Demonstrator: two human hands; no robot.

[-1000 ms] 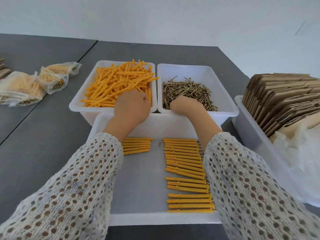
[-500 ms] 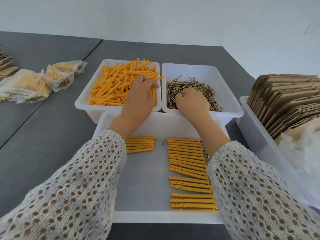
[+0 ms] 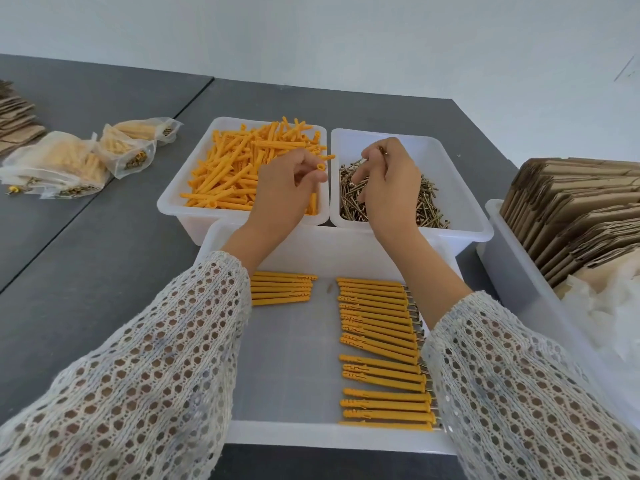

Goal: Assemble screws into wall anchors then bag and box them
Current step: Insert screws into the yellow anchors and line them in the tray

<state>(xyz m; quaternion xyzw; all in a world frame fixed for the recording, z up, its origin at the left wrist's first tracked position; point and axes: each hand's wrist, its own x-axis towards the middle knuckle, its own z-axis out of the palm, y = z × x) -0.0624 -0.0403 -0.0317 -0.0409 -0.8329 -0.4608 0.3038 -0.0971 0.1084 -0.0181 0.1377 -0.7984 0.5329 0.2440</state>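
Observation:
My left hand (image 3: 282,188) holds one orange wall anchor (image 3: 320,167) above the white bin of loose orange anchors (image 3: 239,171); the anchor's open end points right. My right hand (image 3: 389,183) pinches a brass screw (image 3: 381,152) over the white bin of screws (image 3: 429,206). The two hands are lifted and close together, the screw a short way from the anchor's mouth. In front of me, a shallow white tray (image 3: 294,434) holds a long row of assembled anchors (image 3: 379,344) on the right and a short group (image 3: 282,289) at the upper left.
Filled plastic bags (image 3: 69,161) lie on the grey table (image 3: 86,271) at the left, with flat cardboard (image 3: 17,119) beyond them. A white bin at the right (image 3: 512,271) holds folded cardboard boxes (image 3: 571,209) and clear bags (image 3: 602,306).
Both hands rose out of their bins, the left now holding an anchor and the right a screw, and came toward each other. The camera tilted a little.

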